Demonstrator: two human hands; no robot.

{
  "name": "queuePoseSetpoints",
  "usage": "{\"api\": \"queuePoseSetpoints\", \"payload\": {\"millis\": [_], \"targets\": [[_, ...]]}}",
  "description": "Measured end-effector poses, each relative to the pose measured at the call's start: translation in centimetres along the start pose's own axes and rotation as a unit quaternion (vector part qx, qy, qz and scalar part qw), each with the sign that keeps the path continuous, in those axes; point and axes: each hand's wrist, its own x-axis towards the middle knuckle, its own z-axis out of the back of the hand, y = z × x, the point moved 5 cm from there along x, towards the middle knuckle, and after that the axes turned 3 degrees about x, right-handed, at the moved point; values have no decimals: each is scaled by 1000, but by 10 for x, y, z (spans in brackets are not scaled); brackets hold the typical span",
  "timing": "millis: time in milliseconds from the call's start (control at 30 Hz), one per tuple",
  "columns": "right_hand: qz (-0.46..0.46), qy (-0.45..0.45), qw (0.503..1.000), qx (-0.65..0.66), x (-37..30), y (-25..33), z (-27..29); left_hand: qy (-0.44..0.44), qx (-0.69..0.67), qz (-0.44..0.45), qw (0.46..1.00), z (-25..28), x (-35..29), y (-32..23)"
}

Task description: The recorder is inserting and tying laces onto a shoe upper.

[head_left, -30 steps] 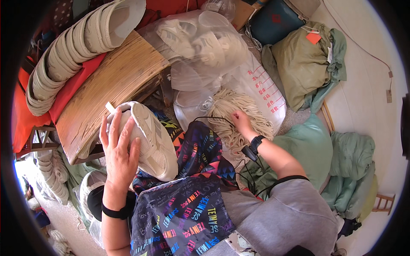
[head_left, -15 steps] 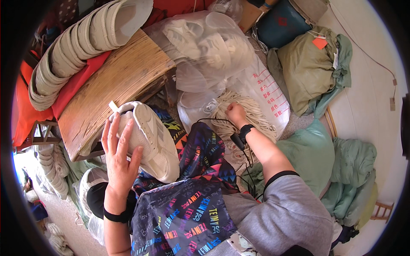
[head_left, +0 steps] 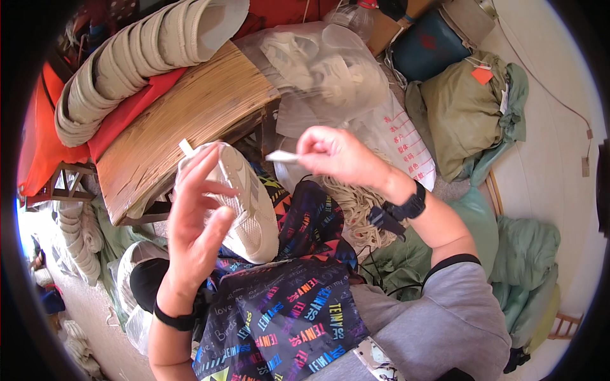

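A cream sneaker (head_left: 254,219) rests on my lap, against the patterned apron (head_left: 273,324), with a pale tab (head_left: 185,147) sticking up at its far end. My left hand (head_left: 198,219) is over the left side of the shoe, fingers spread; whether they touch it is hard to tell. To the right, my right hand (head_left: 337,155) is raised with its fingers pinched on a folded white shoelace (head_left: 281,156), whose end points toward the shoe. Below that hand lies a heap of cream shoelaces (head_left: 363,219), partly covered by my forearm.
A wooden bench (head_left: 184,120) carries a row of nested cream shoe uppers (head_left: 136,63). Beyond my right hand, a clear plastic bag (head_left: 337,76) holds more shoes. An olive sack (head_left: 464,120), a blue bucket (head_left: 429,44) and green cloth bundles (head_left: 524,254) stand at the right.
My right hand has come up from the lace heap and moved left toward the shoe, with a white shoelace in its fingers. My left hand has shifted slightly right and stays spread.
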Motion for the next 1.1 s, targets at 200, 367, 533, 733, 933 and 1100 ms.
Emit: {"api": "queuePoseSetpoints", "payload": {"millis": [200, 367, 533, 733, 933, 1100], "targets": [[94, 51, 994, -19, -13, 103, -53, 146, -239, 189, 941, -25, -10, 7], [99, -158, 980, -68, 0, 60, 22, 65, -143, 249, 956, 25, -47, 34], [-12, -220, 947, -233, -11, 4, 58, 66, -39, 286, 955, 36, -84, 60], [250, -88, 898, -350, 1, 46, -59, 63, 26, 226, 972, 15, -75, 49], [161, 94, 968, -171, 0, 42, -138, 64, 21, 160, 985, 7, -66, 47], [118, 74, 965, -221, 3, 34, -125, 72, 64, 156, 983, 8, -73, 53]]}}
